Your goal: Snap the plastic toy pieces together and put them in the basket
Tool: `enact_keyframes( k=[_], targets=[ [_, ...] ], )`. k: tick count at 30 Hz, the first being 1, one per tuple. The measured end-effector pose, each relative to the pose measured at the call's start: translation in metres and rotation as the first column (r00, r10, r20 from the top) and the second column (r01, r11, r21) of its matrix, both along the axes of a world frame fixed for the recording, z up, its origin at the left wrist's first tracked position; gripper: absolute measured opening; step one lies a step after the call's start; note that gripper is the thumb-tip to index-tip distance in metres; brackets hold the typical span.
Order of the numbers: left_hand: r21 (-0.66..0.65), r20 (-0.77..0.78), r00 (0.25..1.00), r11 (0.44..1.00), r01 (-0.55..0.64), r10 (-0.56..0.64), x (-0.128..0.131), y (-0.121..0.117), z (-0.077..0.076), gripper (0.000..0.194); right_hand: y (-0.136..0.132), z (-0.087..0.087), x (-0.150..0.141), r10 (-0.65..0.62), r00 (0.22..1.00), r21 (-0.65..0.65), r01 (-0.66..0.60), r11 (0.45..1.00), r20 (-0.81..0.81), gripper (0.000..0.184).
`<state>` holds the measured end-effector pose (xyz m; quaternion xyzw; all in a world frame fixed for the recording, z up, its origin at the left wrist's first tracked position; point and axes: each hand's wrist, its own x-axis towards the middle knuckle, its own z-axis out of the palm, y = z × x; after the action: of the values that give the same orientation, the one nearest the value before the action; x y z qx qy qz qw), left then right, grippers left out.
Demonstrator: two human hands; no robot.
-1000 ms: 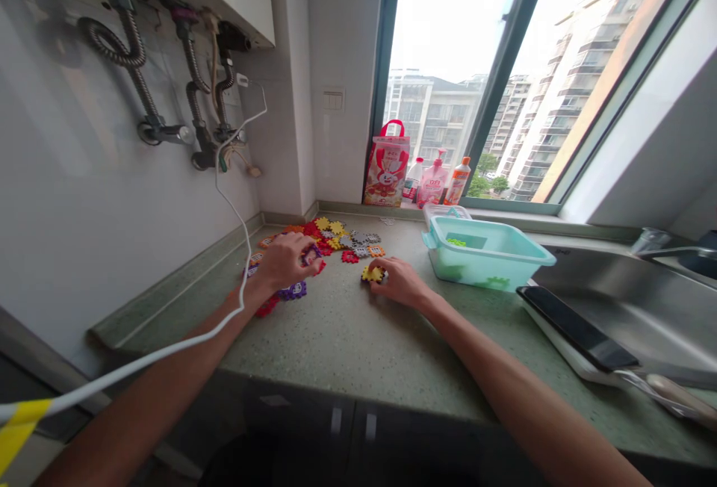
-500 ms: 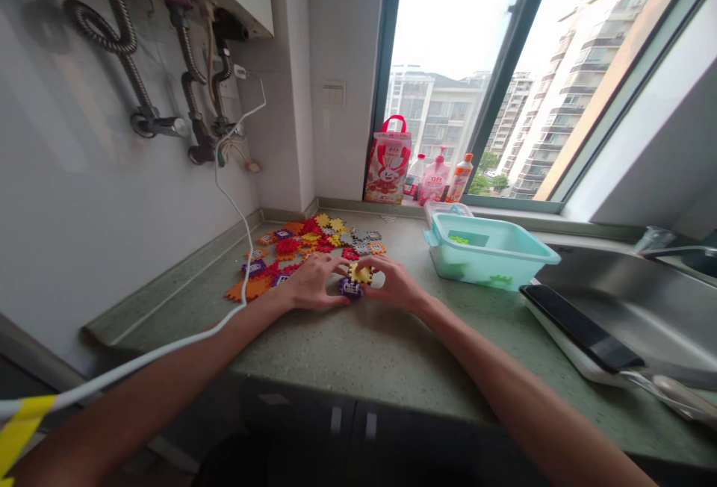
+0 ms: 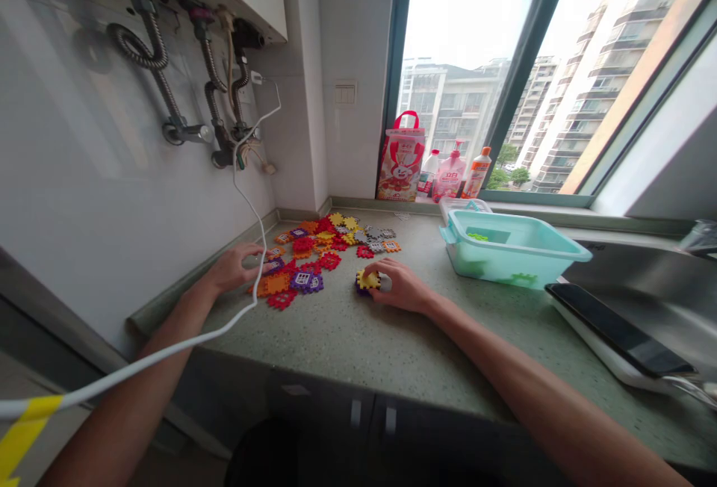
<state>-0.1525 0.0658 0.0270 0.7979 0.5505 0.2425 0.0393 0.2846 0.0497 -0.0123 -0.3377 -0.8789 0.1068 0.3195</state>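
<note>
My right hand (image 3: 400,285) grips a small built piece of interlocking tiles, yellow tile (image 3: 370,279) on top and a purple tile (image 3: 361,289) below, resting at the counter. The fingers hide part of it. At the pile's left edge is my left hand (image 3: 235,267), thumb and fingers apart, fingertips beside a purple window tile (image 3: 273,264). A white cable crosses in front of those fingertips, so contact is hard to make out. Near it lie orange tiles (image 3: 275,284), a red tile (image 3: 281,299) and purple window tiles (image 3: 302,279).
Yellow tiles (image 3: 336,219) and grey tiles (image 3: 373,234) lie at the pile's back. A turquoise tub (image 3: 518,237) with green pieces stands right, before a sink (image 3: 632,278). A phone (image 3: 610,326) lies there. The white cable (image 3: 213,334) hangs across the left; bottles (image 3: 449,173) line the sill.
My left hand has left the built piece and moved left to the tile pile. My right hand keeps hold of the piece. The view has shifted slightly.
</note>
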Motion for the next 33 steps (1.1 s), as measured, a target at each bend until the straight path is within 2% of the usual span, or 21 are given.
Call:
enact_keyframes(
  k=[5,9,12,14,16,18,20,22,23,25,27,30,32,33],
  targets=[
    [-0.074,-0.016,0.998,0.995,-0.06,0.059,0.007,0.0,-0.003,0.071,0.001,-0.001,0.003,-0.004,1.0,-0.074,0.006,0.997,0.027,0.031],
    [-0.085,-0.016,0.993,0.989,-0.119,0.118,-0.005,0.007,-0.009,0.066,-0.004,0.007,-0.001,-0.052,0.994,-0.099,0.061,0.993,0.096,0.034],
    [-0.001,-0.011,0.984,0.984,-0.178,0.178,-0.014,0.016,-0.016,0.062,-0.002,0.009,-0.002,-0.073,0.987,-0.059,0.082,0.995,0.145,0.033],
    [0.122,0.038,0.988,0.981,-0.15,0.146,-0.008,0.017,-0.017,0.055,0.004,0.009,0.003,-0.073,0.984,-0.011,0.076,0.997,0.16,0.034],
    [0.244,0.082,0.996,0.968,-0.064,0.045,0.015,0.01,-0.011,0.043,0.01,0.009,0.013,-0.089,0.985,0.038,0.084,0.996,0.149,0.034],
    [0.273,0.061,0.99,0.956,0.103,-0.124,0.056,-0.001,-0.002,0.037,0.015,0.011,0.026,-0.141,0.983,0.078,0.133,0.988,0.115,0.032],
    [0.18,-0.03,0.954,0.938,0.298,-0.297,0.106,-0.008,0.006,0.04,0.018,0.015,0.038,-0.217,0.974,0.105,0.209,0.972,0.064,0.032],
    [0.026,-0.085,0.881,0.883,0.47,-0.466,0.155,-0.006,0.01,0.052,0.02,0.018,0.049,-0.29,0.957,0.126,0.287,0.95,0.01,0.032],
    [-0.055,-0.097,0.838,0.843,0.535,-0.537,0.176,-0.002,0.01,0.058,0.021,0.019,0.052,-0.316,0.949,0.135,0.315,0.939,-0.016,0.032],
    [-0.125,-0.091,0.783,0.787,0.604,-0.615,0.206,0.012,0.007,0.072,0.021,0.021,0.056,-0.341,0.939,0.15,0.345,0.926,-0.056,0.033],
    [-0.135,-0.081,0.771,0.773,0.62,-0.632,0.221,0.026,0.003,0.083,0.02,0.022,0.056,-0.333,0.94,0.161,0.34,0.926,-0.069,0.033],
    [-0.12,-0.074,0.785,0.787,0.606,-0.615,0.217,0.038,0.001,0.089,0.018,0.021,0.052,-0.284,0.957,0.161,0.289,0.944,-0.052,0.032],
    [-0.13,-0.068,0.808,0.808,0.574,-0.585,0.202,0.041,0.009,0.077,0.015,0.019,0.047,-0.259,0.965,0.148,0.262,0.953,-0.044,0.032],
    [-0.149,-0.065,0.833,0.831,0.536,-0.549,0.192,0.042,0.015,0.065,0.014,0.018,0.045,-0.253,0.967,0.136,0.256,0.957,-0.037,0.031]
  ],
)
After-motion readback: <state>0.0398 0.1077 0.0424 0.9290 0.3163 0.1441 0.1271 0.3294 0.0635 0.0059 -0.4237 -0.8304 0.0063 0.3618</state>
